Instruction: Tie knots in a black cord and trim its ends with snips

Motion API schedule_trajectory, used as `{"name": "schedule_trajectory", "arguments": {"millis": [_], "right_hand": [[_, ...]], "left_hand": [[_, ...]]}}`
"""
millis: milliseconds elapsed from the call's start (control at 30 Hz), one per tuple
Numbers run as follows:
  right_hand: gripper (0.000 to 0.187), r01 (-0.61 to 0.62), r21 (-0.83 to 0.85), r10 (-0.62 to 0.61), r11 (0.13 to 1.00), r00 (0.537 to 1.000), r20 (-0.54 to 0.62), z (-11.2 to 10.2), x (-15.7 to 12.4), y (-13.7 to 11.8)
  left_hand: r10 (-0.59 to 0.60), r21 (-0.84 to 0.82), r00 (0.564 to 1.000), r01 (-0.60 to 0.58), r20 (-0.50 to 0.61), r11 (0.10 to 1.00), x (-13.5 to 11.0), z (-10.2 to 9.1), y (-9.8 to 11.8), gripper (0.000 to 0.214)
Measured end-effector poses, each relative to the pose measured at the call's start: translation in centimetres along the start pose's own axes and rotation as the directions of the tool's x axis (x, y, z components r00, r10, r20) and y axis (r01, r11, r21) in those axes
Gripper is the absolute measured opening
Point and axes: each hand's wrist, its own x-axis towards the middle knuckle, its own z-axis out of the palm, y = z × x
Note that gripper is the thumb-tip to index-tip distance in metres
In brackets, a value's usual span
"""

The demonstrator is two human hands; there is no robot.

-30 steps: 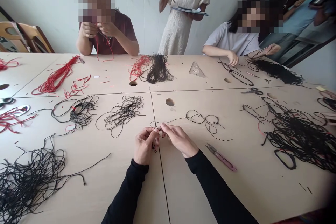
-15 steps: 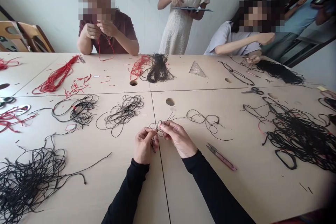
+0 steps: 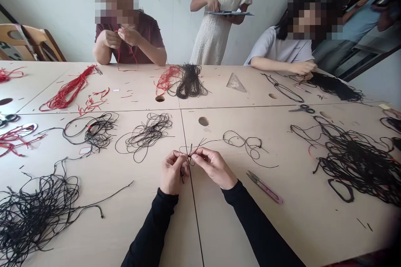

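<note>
Thin black cord (image 3: 189, 157) is pinched between both hands above the table seam, with loops and loose ends sticking out. My left hand (image 3: 174, 172) closes thumb and fingers on the cord from the left, and a short bunch of ends dangles below it. From the right, my right hand (image 3: 216, 167) pinches the same cord close to the left fingertips. One strand runs off to a loosely looped length of black cord (image 3: 242, 141) on the tabletop. Thread snips (image 3: 265, 187) with a pink handle lie to the right of my right hand. The exact knot is too small to make out.
Tangled black cords (image 3: 34, 212) cover the near left, and another heap (image 3: 360, 162) the right. Black scissors (image 3: 302, 109), a clear triangle ruler (image 3: 236, 83) and red cords (image 3: 70, 89) lie farther back. Two people sit across the table (image 3: 219, 225); another stands holding a clipboard (image 3: 230, 13).
My right hand has shifted slightly down and right, drawing the loops between my hands smaller. Across the table, the right-hand person's raised hand has come down to the cords.
</note>
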Motion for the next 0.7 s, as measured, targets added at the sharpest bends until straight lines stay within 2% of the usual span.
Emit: {"name": "schedule_trajectory", "arguments": {"millis": [467, 700], "right_hand": [[0.025, -0.013, -0.01, 0.013, 1.0, 1.0, -0.016, 0.08, -0.04, 0.14], [0.025, -0.005, 0.058, 0.002, 0.998, 0.999, 0.038, 0.16, -0.02, -0.58]], "left_hand": [[0.014, 0.021, 1.0, -0.014, 0.021, 1.0, 0.09, -0.05, -0.18, 0.029], [0.026, 0.057, 0.996, -0.031, 0.087, 0.998, 0.14, -0.13, -0.15, 0.027]]}}
